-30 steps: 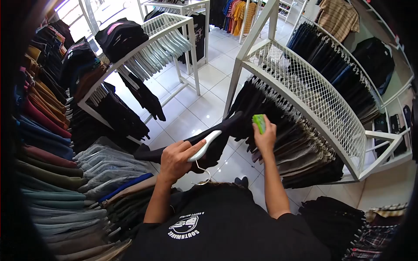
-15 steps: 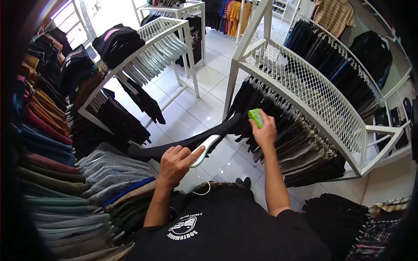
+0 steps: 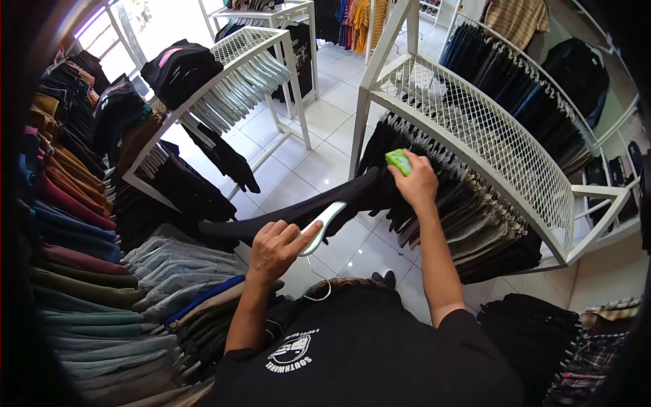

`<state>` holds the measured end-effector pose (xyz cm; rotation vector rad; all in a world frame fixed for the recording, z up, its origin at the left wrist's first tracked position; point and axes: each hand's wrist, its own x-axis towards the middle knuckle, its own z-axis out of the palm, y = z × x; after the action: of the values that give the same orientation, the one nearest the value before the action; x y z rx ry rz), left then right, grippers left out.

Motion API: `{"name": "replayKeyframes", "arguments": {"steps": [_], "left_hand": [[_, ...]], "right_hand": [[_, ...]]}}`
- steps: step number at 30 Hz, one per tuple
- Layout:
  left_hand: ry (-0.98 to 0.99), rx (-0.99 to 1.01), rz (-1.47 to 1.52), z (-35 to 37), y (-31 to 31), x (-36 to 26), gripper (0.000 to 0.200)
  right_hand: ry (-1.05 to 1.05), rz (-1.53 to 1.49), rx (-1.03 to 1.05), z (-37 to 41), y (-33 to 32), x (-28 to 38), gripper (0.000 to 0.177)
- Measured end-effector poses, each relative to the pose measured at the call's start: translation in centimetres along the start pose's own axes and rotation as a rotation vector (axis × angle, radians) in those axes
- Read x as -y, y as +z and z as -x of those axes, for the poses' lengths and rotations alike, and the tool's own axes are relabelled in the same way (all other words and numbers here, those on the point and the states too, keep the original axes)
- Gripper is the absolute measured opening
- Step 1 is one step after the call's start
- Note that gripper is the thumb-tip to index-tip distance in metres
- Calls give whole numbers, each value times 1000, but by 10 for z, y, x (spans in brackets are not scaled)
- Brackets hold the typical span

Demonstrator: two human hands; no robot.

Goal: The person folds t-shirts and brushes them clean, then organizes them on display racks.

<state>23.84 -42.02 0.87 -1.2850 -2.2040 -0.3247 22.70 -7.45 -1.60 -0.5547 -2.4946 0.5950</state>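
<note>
My left hand [image 3: 275,251] is closed around one end of a white hanger [image 3: 327,224], its index finger stretched along it and the wire hook hanging below. A long black garment [image 3: 291,214] spreads across behind the hanger, from the clothes at left to near the right-hand rack. Above its right end, my right hand [image 3: 420,182] grips a small bright green block-shaped object [image 3: 398,162]. Its exact kind is too small to tell. I cannot make out whether it touches the cloth.
A white mesh-topped rack [image 3: 475,125] with hanging trousers stands at right. Ahead left is another white rack [image 3: 281,85] holding several pale hangers [image 3: 237,88]. Plastic-covered clothes [image 3: 180,264] hang close by my left arm. White floor tiles [image 3: 325,136] run between the racks.
My right hand has moved up slightly with the green object, which has turned a little. My left hand keeps hold of the hanger, nearly in place.
</note>
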Motion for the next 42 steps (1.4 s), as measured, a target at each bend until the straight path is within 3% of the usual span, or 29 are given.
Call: {"name": "replayKeyframes", "arguments": {"steps": [3,6,8,10,12,14,16,18,20,21,24,26,29,30,31,32,34,37,39,41,42], "left_hand": [[-19,13,-10,4,4,-3,55],[19,50,3,-2,4,-2,57],[30,55,-13,-4,4,-2,57],[36,37,-2,-2,4,1,56],[29,33,2,1,3,1,56],[23,23,7,2,3,2,56],[11,39,1,4,3,0,58],[27,53,16,2,8,-1,57],[62,65,28,-1,9,-1,56],[71,61,25,-4,9,-1,56],[66,62,30,-5,6,2,54],[-17,18,156,-3,5,7,51],[-356,-45,437,-10,0,13,38],[-484,-97,592,-10,1,15,33],[-728,64,682,-13,-4,19,18],[-763,-24,887,-15,5,25,21],[-947,70,986,-28,3,36,30],[-1061,74,1233,-47,-1,37,33],[-1173,76,1441,-60,1,41,34],[-1153,63,1454,-72,2,42,34],[-1141,48,1469,-76,2,43,35]], "right_hand": [[-55,-171,-26,10,-18,11,53],[-302,-394,161,35,-37,61,53],[-316,-346,357,46,-38,74,53],[-348,-300,222,33,-18,46,54],[-64,-37,176,12,-11,14,55],[27,77,92,4,-1,-27,56],[5,46,70,11,-19,-13,56],[-153,-240,89,29,-34,29,55],[-285,-310,218,46,-35,56,54],[-276,-345,320,50,-36,65,54],[-199,-252,180,33,-13,27,53],[62,14,154,16,-1,-14,56],[34,-64,-6,17,1,-37,60],[-38,-236,-102,22,-4,-21,62],[-98,-410,-198,32,-8,-4,64],[-150,-485,-171,39,-10,14,62],[-342,-365,-289,48,7,32,61],[-390,-538,-413,63,62,50,64],[-538,-589,-305,84,90,60,63],[-616,-566,186,114,125,58,66],[-618,-568,183,122,120,59,66]]}}
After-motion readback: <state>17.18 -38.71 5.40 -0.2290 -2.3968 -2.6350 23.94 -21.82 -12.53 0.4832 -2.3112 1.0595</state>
